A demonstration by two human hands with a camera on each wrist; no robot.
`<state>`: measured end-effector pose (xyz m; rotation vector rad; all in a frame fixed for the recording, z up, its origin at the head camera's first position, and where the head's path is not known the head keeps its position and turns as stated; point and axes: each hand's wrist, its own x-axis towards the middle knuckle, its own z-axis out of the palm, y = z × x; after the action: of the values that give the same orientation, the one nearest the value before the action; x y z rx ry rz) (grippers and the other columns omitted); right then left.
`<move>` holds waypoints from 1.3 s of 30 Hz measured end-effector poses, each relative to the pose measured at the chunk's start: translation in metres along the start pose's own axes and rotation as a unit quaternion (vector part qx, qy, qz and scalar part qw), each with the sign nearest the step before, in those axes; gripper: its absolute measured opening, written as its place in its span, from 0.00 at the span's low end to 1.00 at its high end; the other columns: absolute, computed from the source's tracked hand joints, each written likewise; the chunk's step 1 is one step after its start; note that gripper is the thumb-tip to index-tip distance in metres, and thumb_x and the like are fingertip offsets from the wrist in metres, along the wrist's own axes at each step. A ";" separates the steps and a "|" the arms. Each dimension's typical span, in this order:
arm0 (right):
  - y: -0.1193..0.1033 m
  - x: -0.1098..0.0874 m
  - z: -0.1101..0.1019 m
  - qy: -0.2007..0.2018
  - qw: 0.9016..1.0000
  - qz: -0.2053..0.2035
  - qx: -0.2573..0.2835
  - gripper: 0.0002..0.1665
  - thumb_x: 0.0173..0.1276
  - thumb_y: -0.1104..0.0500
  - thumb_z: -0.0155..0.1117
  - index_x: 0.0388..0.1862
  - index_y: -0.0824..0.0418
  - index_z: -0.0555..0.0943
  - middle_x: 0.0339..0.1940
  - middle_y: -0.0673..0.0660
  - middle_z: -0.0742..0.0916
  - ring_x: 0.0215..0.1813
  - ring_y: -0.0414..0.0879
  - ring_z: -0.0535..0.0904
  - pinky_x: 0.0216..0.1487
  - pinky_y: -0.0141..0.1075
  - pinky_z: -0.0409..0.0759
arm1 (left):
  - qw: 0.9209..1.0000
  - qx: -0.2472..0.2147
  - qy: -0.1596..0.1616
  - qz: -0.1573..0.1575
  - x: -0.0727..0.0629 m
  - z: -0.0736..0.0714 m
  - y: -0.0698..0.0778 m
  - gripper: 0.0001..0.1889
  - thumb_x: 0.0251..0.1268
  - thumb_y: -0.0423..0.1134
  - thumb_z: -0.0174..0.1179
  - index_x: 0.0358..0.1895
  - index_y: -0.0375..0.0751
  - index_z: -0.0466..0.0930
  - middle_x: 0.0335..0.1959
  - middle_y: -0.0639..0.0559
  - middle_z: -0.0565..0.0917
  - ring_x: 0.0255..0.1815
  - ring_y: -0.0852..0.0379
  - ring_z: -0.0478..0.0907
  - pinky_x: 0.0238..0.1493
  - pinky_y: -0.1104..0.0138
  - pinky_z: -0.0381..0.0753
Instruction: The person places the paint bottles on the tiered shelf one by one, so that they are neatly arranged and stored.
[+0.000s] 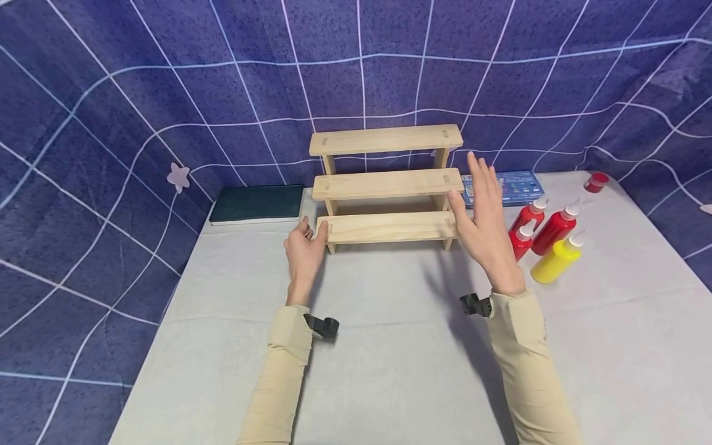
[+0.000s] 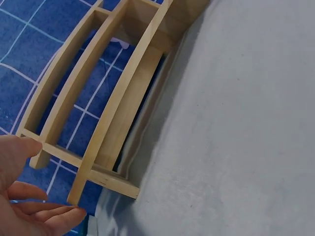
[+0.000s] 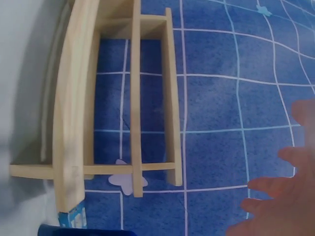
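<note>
A three-tier wooden stepped rack [image 1: 389, 227] stands upright on the pale-covered table. My left hand [image 1: 306, 250] is at the left end of its lowest board, the thumb beside the board's end. In the left wrist view, the left hand [image 2: 29, 191] has its thumb and fingers spread apart near the rack [image 2: 115, 118]; whether they touch the wood I cannot tell. On the other side my right hand [image 1: 485, 225] is raised with straight fingers, near the rack's right end. Nothing is in it. The right wrist view shows that hand [image 3: 280, 191] apart from the rack [image 3: 74, 98].
A dark green book [image 1: 257, 204] lies left of the rack. Behind my right hand is a blue box [image 1: 520, 188]. Several red bottles [image 1: 555, 232] and a yellow bottle [image 1: 556, 261] stand at the right, with a small red jar [image 1: 597, 182] farther back. A blue gridded curtain [image 1: 356, 80] hangs behind.
</note>
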<state>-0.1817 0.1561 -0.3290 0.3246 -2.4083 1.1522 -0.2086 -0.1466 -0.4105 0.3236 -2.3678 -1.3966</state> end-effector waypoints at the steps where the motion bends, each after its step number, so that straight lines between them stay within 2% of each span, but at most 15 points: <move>1: 0.000 0.000 -0.002 0.003 1.000 0.001 0.001 0.38 0.77 0.48 0.49 0.80 0.51 0.50 0.80 0.58 0.55 0.81 0.52 0.40 0.82 0.48 0.34 | 1.000 -0.002 -0.001 -0.001 0.000 0.000 0.000 0.31 0.67 0.46 0.61 0.64 0.25 0.71 0.59 0.27 0.76 0.57 0.38 0.79 0.59 0.55 0.82; 7: 0.002 -0.001 -0.012 0.029 1.000 0.007 0.003 0.37 0.77 0.48 0.49 0.80 0.50 0.51 0.80 0.56 0.57 0.81 0.49 0.42 0.82 0.48 0.39 | 1.000 -0.012 -0.011 -0.015 -0.001 0.004 -0.005 0.28 0.67 0.43 0.61 0.62 0.25 0.73 0.55 0.27 0.79 0.52 0.38 0.82 0.54 0.55 0.85; 15: 0.010 -0.003 -0.026 0.066 0.998 0.016 0.010 0.37 0.76 0.49 0.50 0.80 0.50 0.53 0.79 0.49 0.59 0.80 0.48 0.48 0.82 0.44 0.44 | 0.998 -0.026 -0.019 -0.052 0.000 0.007 -0.012 0.25 0.66 0.41 0.61 0.60 0.26 0.75 0.52 0.30 0.82 0.52 0.40 0.82 0.54 0.55 0.85; 19: 0.014 -0.003 -0.032 0.084 0.996 0.024 0.019 0.37 0.76 0.50 0.52 0.80 0.50 0.53 0.79 0.49 0.61 0.78 0.44 0.52 0.81 0.40 0.48 | 0.998 -0.029 -0.015 -0.059 0.001 0.008 -0.015 0.21 0.66 0.38 0.62 0.57 0.27 0.79 0.47 0.31 0.84 0.48 0.41 0.84 0.49 0.56 0.87; 22: 0.017 -0.003 -0.037 0.102 0.994 0.032 0.032 0.37 0.75 0.50 0.53 0.79 0.49 0.54 0.79 0.50 0.62 0.77 0.40 0.55 0.80 0.36 0.51 | 0.998 -0.037 -0.008 -0.054 0.000 0.009 -0.015 0.18 0.64 0.34 0.62 0.55 0.26 0.80 0.43 0.31 0.85 0.44 0.42 0.86 0.44 0.60 0.89; 25: 0.021 -0.006 -0.042 0.120 0.991 0.042 0.048 0.37 0.75 0.50 0.54 0.79 0.49 0.55 0.78 0.51 0.63 0.76 0.39 0.57 0.79 0.33 0.53 | 0.997 -0.056 0.010 -0.048 -0.001 0.009 -0.014 0.16 0.62 0.30 0.62 0.51 0.25 0.82 0.39 0.30 0.86 0.40 0.44 0.87 0.39 0.66 0.89; 28: 0.024 -0.008 -0.047 0.139 0.987 0.057 0.056 0.38 0.74 0.50 0.57 0.79 0.49 0.55 0.77 0.53 0.66 0.76 0.40 0.59 0.78 0.34 0.55 | 0.996 -0.075 0.022 -0.049 -0.002 0.009 -0.013 0.14 0.61 0.29 0.61 0.49 0.24 0.83 0.38 0.29 0.86 0.39 0.45 0.87 0.37 0.69 0.89; 31: 0.026 -0.011 -0.054 0.159 0.983 0.071 0.062 0.39 0.73 0.51 0.59 0.79 0.48 0.56 0.76 0.54 0.67 0.75 0.40 0.60 0.77 0.36 0.56 | 0.993 -0.093 0.024 -0.071 -0.002 0.011 -0.014 0.14 0.62 0.29 0.62 0.50 0.25 0.82 0.40 0.29 0.85 0.42 0.44 0.87 0.38 0.71 0.88; 34: 0.029 -0.014 -0.062 0.177 0.978 0.085 0.075 0.39 0.72 0.52 0.60 0.78 0.49 0.57 0.76 0.54 0.67 0.75 0.38 0.59 0.77 0.34 0.54 | 0.990 -0.103 0.017 -0.099 0.000 0.014 -0.017 0.15 0.64 0.30 0.62 0.52 0.27 0.82 0.44 0.30 0.85 0.46 0.43 0.85 0.38 0.75 0.87; 39: 0.035 -0.018 -0.072 0.215 0.964 0.124 0.090 0.40 0.69 0.53 0.62 0.77 0.49 0.59 0.75 0.51 0.69 0.75 0.36 0.60 0.67 0.29 0.68 | 0.986 -0.121 0.022 -0.114 0.000 0.015 -0.017 0.15 0.64 0.29 0.62 0.53 0.26 0.81 0.45 0.30 0.84 0.46 0.44 0.85 0.34 0.82 0.84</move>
<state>-0.1593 0.2346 -0.3220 -0.1676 -2.0036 1.3896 -0.2148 -0.1430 -0.4320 0.5643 -2.1495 -1.7408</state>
